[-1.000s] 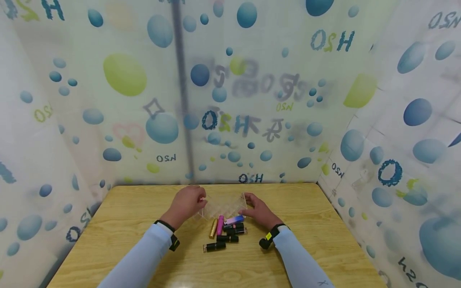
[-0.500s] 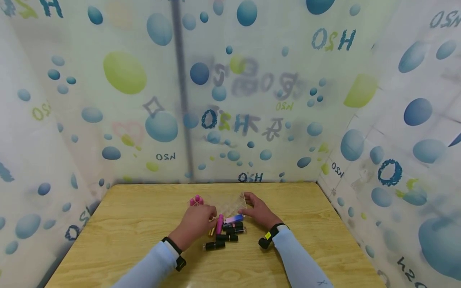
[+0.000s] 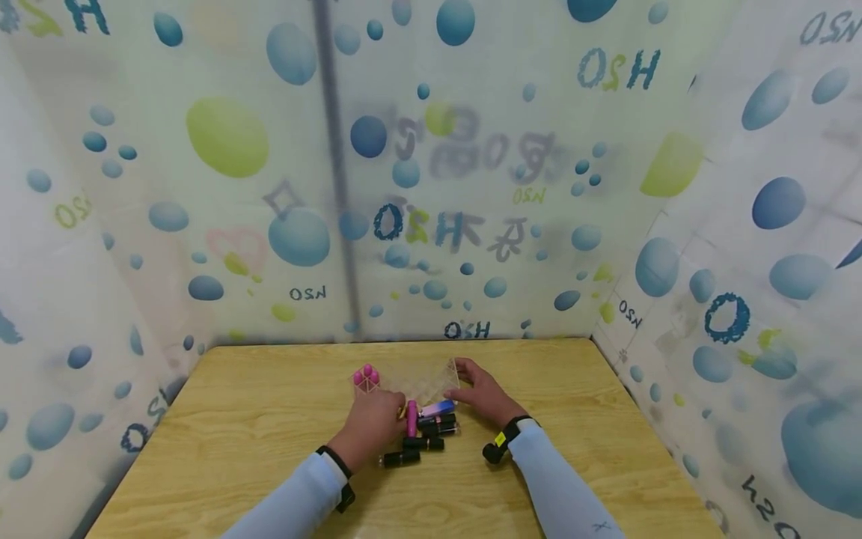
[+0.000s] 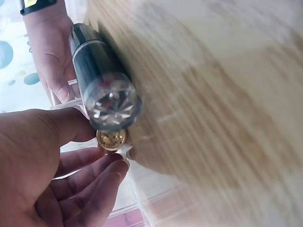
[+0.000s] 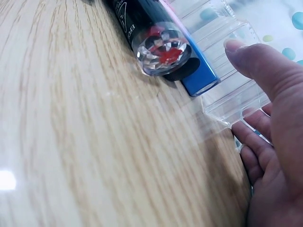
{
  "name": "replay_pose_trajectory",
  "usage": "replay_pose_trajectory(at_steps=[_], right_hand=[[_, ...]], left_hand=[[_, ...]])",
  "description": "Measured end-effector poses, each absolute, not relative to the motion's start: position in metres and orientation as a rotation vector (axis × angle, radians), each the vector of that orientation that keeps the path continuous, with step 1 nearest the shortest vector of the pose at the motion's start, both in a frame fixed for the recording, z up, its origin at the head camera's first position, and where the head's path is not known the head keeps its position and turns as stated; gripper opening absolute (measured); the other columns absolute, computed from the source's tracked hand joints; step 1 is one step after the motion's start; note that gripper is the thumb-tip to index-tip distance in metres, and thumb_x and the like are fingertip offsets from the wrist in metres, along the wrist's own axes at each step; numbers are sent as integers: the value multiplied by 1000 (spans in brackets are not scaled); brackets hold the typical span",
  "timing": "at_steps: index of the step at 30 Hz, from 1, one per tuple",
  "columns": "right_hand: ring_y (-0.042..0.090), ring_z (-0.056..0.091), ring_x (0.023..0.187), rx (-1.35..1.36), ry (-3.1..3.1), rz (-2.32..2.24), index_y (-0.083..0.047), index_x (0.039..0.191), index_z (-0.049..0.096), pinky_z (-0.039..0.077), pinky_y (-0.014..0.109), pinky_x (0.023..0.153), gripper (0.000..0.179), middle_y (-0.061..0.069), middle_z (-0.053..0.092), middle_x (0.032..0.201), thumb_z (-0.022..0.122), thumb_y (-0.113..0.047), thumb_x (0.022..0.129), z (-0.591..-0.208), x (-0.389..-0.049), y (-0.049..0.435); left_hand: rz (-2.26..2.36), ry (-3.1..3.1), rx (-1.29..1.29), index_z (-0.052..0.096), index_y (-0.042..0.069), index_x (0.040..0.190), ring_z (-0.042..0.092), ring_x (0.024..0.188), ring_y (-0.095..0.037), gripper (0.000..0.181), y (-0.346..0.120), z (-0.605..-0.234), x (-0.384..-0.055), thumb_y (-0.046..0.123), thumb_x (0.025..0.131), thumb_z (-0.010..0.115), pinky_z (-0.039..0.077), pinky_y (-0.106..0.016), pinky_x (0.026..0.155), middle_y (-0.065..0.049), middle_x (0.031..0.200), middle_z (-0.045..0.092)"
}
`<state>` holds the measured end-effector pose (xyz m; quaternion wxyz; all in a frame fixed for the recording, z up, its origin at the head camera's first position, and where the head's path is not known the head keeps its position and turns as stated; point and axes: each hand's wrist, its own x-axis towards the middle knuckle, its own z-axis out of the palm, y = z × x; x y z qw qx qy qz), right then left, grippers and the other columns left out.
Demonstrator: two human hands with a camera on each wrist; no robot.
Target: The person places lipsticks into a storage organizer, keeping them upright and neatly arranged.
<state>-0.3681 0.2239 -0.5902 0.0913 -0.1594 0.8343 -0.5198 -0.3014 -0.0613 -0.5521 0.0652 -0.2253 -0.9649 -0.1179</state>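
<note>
My left hand [image 3: 374,421] pinches a gold lipstick tube [image 4: 111,140] between thumb and fingers, at the left of a loose group of tubes. Its round end shows in the left wrist view. My right hand [image 3: 490,397] grips the right end of a clear plastic lipstick holder [image 3: 427,380], thumb in front and fingers behind. Several pink-topped tubes [image 3: 367,375] stand in the holder's left end. Just right of my left hand lies a magenta tube [image 3: 412,421], beside a blue-and-pink tube [image 5: 202,75].
Black lipsticks lie in front of the holder: one with a faceted clear end [image 5: 163,51], another [image 3: 424,444] nearer, and one [image 3: 401,458] nearest to me. The wooden table [image 3: 539,479] meets a patterned curtain [image 3: 404,299] at its back edge.
My left hand has left the holder's left end, come nearer and rightward, and taken hold of the gold lipstick tube. The pink-topped tubes are now uncovered. My right hand stays put.
</note>
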Motion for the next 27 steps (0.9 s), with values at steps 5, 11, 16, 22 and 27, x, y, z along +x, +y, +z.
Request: replay_pose_trajectory(at_steps=[5, 11, 16, 22, 27], right_hand=[[36, 50, 153, -477, 2483, -1546, -19, 164, 46, 36, 60, 126, 77, 11, 57, 162, 84, -40, 100, -589, -370, 224], [36, 51, 152, -469, 2496, -1542, -20, 163, 48, 36, 61, 125, 76, 10, 58, 160, 85, -42, 100, -590, -369, 224], [38, 51, 152, -476, 2498, -1530, -17, 164, 47, 37, 62, 125, 78, 11, 58, 161, 84, -41, 100, -590, -364, 223], [38, 49, 153, -487, 2503, -1522, -15, 167, 43, 37, 61, 125, 79, 13, 56, 161, 82, -38, 103, -586, -361, 223], [39, 49, 153, -484, 2504, -1529, -15, 166, 44, 35, 62, 126, 77, 13, 57, 161, 82, -38, 103, -585, -361, 223]], left_hand=[[-375, -2882, -716, 57, 19, 75, 45, 58, -12, 29, -61, -554, -301, 20, 89, 82, 37, -35, 55, 6, 64, 49], [-349, -2895, -758, 65, 19, 82, 49, 64, -13, 22, -61, -553, -298, 22, 89, 86, 43, -36, 59, 5, 71, 55], [-436, -2933, -745, 71, 17, 92, 51, 69, -13, 15, -64, -540, -290, 22, 92, 86, 47, -34, 60, 5, 77, 56], [-575, -2899, -658, 72, 12, 108, 53, 70, -13, 19, -78, -509, -292, 18, 94, 83, 50, -35, 62, 3, 83, 57], [-673, -2858, -526, 67, 13, 114, 53, 70, -14, 24, -100, -494, -307, 17, 95, 80, 47, -36, 63, 2, 89, 60]])
